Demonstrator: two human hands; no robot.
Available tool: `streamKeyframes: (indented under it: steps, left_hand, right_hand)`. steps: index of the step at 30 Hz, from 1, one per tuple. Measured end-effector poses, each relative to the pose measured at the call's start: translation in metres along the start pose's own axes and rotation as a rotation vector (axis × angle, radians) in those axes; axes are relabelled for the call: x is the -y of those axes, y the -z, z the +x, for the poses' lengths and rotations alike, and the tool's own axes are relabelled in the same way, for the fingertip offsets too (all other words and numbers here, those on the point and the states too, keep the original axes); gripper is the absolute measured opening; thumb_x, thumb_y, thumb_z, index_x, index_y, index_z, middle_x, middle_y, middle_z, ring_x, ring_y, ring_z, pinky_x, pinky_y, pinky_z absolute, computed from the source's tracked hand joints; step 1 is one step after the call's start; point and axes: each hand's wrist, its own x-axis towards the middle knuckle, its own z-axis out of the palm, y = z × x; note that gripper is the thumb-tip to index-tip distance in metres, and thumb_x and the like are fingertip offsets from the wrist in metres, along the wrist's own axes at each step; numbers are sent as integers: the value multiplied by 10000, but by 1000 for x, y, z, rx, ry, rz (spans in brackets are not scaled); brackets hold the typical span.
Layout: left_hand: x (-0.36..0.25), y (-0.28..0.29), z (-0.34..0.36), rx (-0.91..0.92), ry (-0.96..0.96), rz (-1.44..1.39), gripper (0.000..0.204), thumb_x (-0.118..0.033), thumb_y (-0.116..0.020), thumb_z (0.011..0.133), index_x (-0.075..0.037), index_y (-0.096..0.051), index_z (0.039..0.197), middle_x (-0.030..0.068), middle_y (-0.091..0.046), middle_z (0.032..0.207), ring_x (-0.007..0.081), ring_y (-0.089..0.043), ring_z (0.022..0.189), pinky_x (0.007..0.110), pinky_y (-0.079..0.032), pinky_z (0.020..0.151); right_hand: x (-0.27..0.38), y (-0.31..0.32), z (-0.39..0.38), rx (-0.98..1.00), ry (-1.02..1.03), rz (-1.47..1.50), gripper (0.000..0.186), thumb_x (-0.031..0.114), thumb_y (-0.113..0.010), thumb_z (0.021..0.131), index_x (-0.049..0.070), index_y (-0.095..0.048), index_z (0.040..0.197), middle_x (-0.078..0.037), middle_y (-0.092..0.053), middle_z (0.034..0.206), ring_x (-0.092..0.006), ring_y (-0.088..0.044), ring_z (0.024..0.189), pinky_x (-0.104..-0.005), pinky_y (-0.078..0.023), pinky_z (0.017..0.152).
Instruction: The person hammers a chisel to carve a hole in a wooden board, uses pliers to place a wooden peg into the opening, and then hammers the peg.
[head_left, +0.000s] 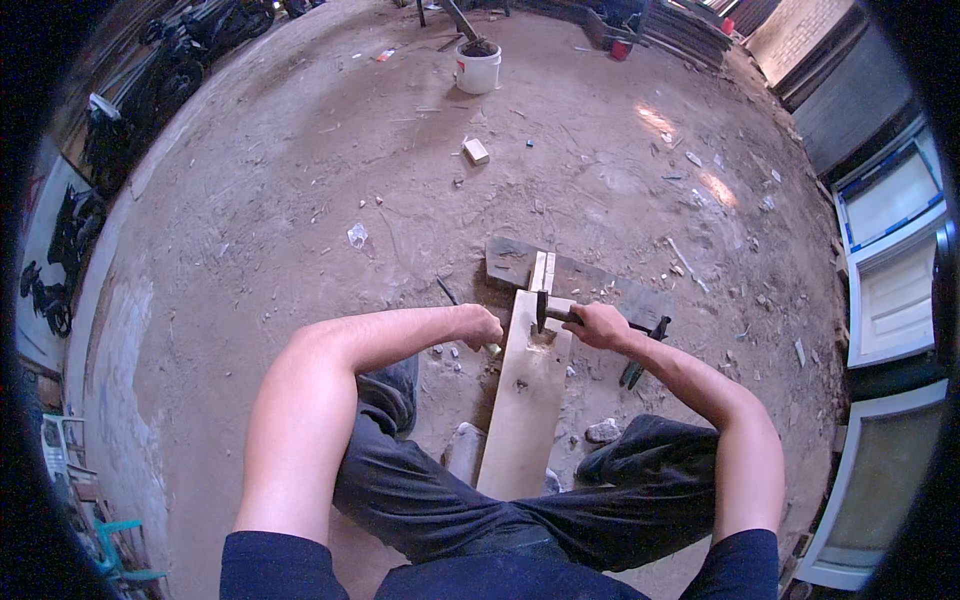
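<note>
Between my legs a long pale wooden board (517, 425) runs away from me, with a rough notch (543, 338) cut near its far end. My right hand (602, 327) is closed round the handle of a hammer; the dark hammer head (542, 312) is over the board just beyond the notch. To the left of the board, my left hand (478, 325) is closed round what looks like a chisel (446, 291). Its thin dark end points away to the left, and a yellowish handle end shows below my fingers. My grip hides its middle.
A grey plank (510, 262) lies crosswise under the board's far end. Right of my right wrist are a dark tool (660, 328) and a green-handled one (631, 375). Farther off are a wood block (475, 151) and a white bucket (478, 72). Framed panels (893, 310) lean at right.
</note>
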Motion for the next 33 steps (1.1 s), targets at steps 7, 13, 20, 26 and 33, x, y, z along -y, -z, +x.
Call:
streamKeyframes:
  steps: [7,13,20,26,33]
  left_hand:
    - [10,-18,3,-103,-19,-2,358,-191,-747,687,-122,-655,1026,124,-674,963,291,-645,935,413,-537,774]
    - [8,-21,10,-72,23,20,291,-200,-746,695,-96,-672,956,130,-683,923,294,-658,901,406,-545,748]
    - [-6,6,-2,-38,14,-15,479,-195,-751,699,-184,-614,1158,115,-680,972,295,-653,922,409,-544,770]
    - [8,-8,10,-30,-4,23,415,-179,-747,695,-155,-631,1093,122,-678,969,298,-649,931,421,-539,778]
    - [7,-7,12,-88,-99,-44,321,-169,-672,742,-88,-611,1046,157,-670,950,328,-643,908,440,-530,761]
  right_hand:
    - [14,5,6,194,57,-137,332,394,-582,846,77,-628,935,-187,-655,818,-388,-637,786,-489,-510,683]
    - [19,7,2,-44,-11,49,348,401,-560,866,65,-611,945,-200,-653,842,-390,-630,798,-486,-496,667]
    - [14,12,0,190,4,-143,344,400,-575,852,68,-605,940,-191,-645,812,-381,-631,792,-485,-499,664]
    - [-1,4,4,-11,-46,63,372,419,-560,866,63,-603,964,-198,-646,843,-396,-621,817,-490,-489,690]
    - [-10,4,3,264,70,-8,348,395,-600,851,66,-612,961,-181,-648,872,-378,-625,846,-463,-492,717]
